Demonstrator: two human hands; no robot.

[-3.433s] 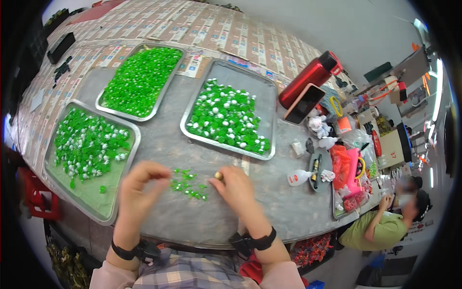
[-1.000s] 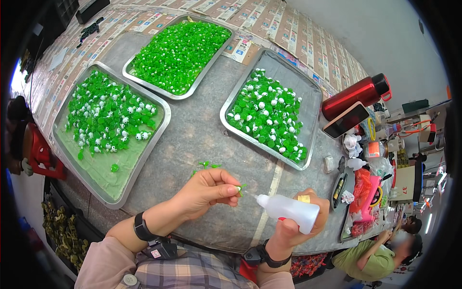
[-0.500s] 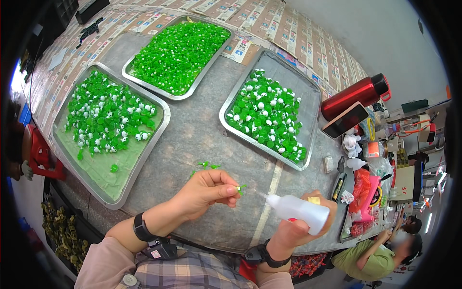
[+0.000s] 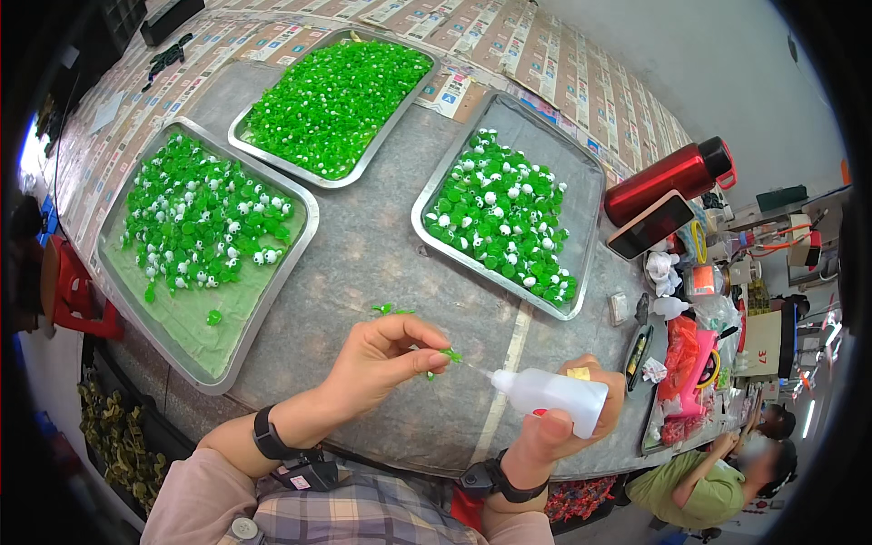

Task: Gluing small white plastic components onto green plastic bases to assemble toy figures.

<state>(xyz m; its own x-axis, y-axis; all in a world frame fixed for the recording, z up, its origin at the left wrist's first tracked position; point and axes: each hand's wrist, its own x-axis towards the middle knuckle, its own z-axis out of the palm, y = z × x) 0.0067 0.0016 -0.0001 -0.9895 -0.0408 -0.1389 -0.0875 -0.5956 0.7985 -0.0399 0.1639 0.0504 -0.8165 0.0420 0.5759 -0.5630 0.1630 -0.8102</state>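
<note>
Between the thumb and fingers of my left hand (image 4: 386, 356) is a small green plastic piece (image 4: 450, 353), partly hidden by the fingertips. My right hand (image 4: 568, 427) grips a white squeeze bottle (image 4: 550, 397), tilted with its thin needle tip pointing left at the green piece. Needle and piece look very close; whether they touch I cannot tell. A few loose green pieces (image 4: 391, 310) lie on the table just beyond my left hand. Farther off to the right, a metal tray (image 4: 581, 173) holds many green pieces with white balls.
At the left stands another metal tray (image 4: 222, 368) of green-and-white pieces. A third tray (image 4: 341, 183) at the back holds small green parts. A red flask (image 4: 658, 184), a phone (image 4: 649, 225) and a box cutter (image 4: 639, 351) lie on the right. A person (image 4: 704, 486) works at the far right.
The bottle has moved slightly left, bringing its needle nearer the green piece. My left fingers have turned a little, and the piece's white part no longer shows.
</note>
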